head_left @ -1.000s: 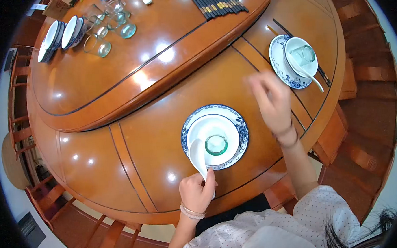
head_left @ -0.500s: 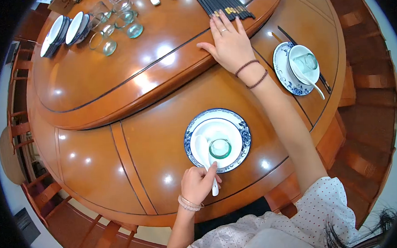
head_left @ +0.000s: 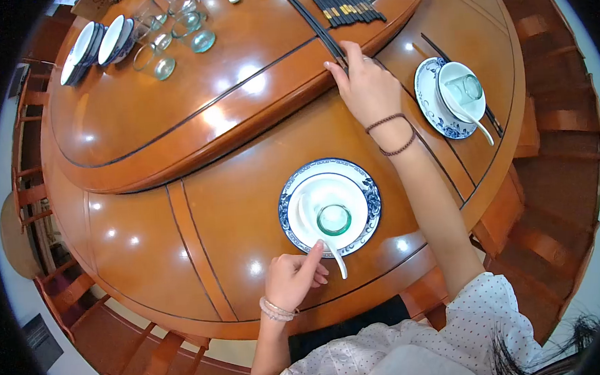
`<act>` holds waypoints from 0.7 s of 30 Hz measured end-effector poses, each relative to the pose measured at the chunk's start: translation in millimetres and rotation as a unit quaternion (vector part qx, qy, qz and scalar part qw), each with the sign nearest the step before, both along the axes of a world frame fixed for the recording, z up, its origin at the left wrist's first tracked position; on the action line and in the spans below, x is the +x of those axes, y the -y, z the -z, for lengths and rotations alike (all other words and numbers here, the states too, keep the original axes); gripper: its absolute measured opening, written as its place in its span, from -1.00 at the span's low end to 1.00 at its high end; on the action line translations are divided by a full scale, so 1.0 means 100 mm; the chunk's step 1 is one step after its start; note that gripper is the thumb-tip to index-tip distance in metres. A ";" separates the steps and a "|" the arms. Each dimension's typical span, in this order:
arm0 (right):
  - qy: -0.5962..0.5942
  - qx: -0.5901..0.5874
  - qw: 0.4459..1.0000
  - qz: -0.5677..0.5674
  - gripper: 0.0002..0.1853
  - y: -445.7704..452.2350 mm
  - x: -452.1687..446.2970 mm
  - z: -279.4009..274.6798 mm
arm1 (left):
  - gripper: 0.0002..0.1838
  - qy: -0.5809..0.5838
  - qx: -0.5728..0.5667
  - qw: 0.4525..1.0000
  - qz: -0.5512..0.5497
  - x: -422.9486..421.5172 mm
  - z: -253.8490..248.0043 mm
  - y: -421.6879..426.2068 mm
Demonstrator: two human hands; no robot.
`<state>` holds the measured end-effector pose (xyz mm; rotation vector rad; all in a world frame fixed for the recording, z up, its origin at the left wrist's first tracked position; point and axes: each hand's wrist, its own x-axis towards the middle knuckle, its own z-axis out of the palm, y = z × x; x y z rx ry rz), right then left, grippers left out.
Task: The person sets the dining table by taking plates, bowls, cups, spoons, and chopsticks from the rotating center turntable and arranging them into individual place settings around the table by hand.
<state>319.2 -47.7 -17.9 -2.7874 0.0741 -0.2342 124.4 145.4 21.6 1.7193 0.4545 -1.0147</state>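
Observation:
My right hand (head_left: 366, 89) is closed around the ends of a pair of black chopsticks (head_left: 311, 20), which slant up and left over the raised turntable. In front of me, a blue-and-white plate (head_left: 371, 232) bears a white bowl (head_left: 314, 190) with a clear glass (head_left: 333, 220) in it. A white spoon (head_left: 338, 259) rests in the bowl, its handle sticking out toward me. Beside that handle is my left hand (head_left: 294, 277), thumb stretched to the plate's near rim and fingers loosely curled. It appears to hold nothing; whether the thumb touches the spoon is unclear.
More black chopsticks (head_left: 345, 5) lie fanned on the turntable (head_left: 148, 134). Several glasses (head_left: 201, 40) and stacked bowls (head_left: 112, 41) stand at its far left. At right is another setting: plate (head_left: 428, 103), bowl, glass, spoon and chopsticks (head_left: 493, 119). Wooden chairs (head_left: 555, 126) ring the table.
My right hand has closed on two chopsticks and drawn them left and toward me, off the bundle. The spoon handle has swung right, and my left hand has come off it slightly leftward.

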 end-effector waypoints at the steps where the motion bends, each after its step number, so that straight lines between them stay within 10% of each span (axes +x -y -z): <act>1: 0.001 0.002 1.000 0.003 -0.60 0.01 0.03 0.09 | -0.44 0.015 0.002 1.000 -0.011 0.01 -0.02 -0.05; 8: 0.031 0.306 0.949 -0.061 -0.67 0.19 -0.57 -0.05 | -0.48 0.140 0.035 0.987 -0.072 0.32 -0.23 -0.23; 21: -0.138 0.417 0.895 0.081 -0.60 0.33 -2.95 0.00 | -0.62 0.187 -0.021 0.981 -0.037 0.43 -0.12 0.00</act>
